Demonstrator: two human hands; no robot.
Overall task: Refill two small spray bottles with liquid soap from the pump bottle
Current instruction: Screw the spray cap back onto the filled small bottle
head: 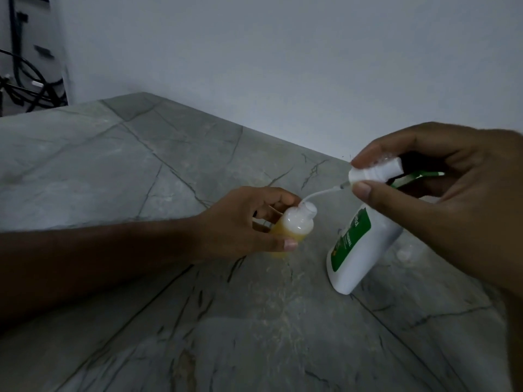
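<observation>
two hands: both are busy over a grey stone counter (141, 171).
left hand (240, 222): its fingers and thumb curl round a small spray bottle (294, 224) and hold it tilted on the counter.
small spray bottle: its top is open, and the lower part, under the thumb, looks yellow.
right hand (441, 193): thumb and fingers pinch a white spray cap (373, 172), up and to the right of the left hand's grip.
thin tube (319, 193): it runs from the spray cap down to the open mouth of the small bottle, with its tip right at the mouth.
pump bottle (365, 250): white with a green label, it stands just below the right hand's grip and leans; its top is hidden behind that hand.
wall (283, 66): plain and pale, behind the counter.
cables (25, 80): dark ones hang far off to the left of both grips.
</observation>
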